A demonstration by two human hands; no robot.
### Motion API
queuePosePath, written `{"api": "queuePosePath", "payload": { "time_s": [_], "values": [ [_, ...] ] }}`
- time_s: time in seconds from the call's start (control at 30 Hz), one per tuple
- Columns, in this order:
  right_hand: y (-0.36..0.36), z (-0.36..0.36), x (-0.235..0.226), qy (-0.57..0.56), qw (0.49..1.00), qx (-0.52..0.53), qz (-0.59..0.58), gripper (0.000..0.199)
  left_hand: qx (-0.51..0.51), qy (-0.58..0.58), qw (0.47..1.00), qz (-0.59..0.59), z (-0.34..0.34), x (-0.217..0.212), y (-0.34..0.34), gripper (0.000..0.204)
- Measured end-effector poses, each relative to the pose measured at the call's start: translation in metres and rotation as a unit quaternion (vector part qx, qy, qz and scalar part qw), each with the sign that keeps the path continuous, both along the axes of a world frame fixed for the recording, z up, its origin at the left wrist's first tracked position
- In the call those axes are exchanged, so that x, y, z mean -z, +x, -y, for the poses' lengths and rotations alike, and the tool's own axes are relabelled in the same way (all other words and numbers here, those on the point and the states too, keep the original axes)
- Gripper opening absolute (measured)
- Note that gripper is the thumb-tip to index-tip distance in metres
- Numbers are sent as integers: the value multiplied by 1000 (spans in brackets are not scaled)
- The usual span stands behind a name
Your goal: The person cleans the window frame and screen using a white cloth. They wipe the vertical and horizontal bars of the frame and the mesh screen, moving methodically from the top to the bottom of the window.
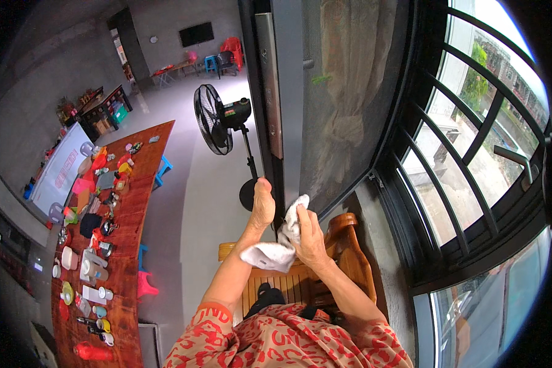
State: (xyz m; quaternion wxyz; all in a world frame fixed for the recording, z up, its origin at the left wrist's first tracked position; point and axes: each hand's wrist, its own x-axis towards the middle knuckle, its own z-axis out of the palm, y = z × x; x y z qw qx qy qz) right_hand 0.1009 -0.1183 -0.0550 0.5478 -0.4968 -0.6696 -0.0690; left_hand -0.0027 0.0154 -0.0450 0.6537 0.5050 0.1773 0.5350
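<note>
My right hand [311, 240] is closed around a bunched white cloth [270, 256], pressing its upper part against the lower end of a grey metal frame [292, 122]. The rest of the cloth hangs down to the left, across my left forearm. My left hand [264, 204] is held upright against the dark edge of the same frame. Its thumb side shows, but most of its fingers are hidden, so its grip is unclear. Within the frame is a mesh screen panel [349, 98] with a pale curtain behind it.
Below me is a slatted wooden seat [294, 279] with a curved armrest [349, 245]. A black standing fan [214, 119] stands beyond my left hand. At left runs a long red-brown table [126, 270] crowded with cups and containers. To the right is a barred window [460, 135] with a handle [515, 156].
</note>
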Motion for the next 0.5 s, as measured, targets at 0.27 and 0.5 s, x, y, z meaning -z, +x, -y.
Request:
{"api": "queuePosePath", "payload": {
  "time_s": [0.27, 0.5],
  "values": [
    [2, -9, -112, 224, 960, 112, 126, 54, 66, 116, 991, -27, 13, -23, 4, 75],
    [-23, -3, -120, 110, 918, 239, 297, 53, 128, 26, 990, 45, 38, -50, -7, 77]
  ]
}}
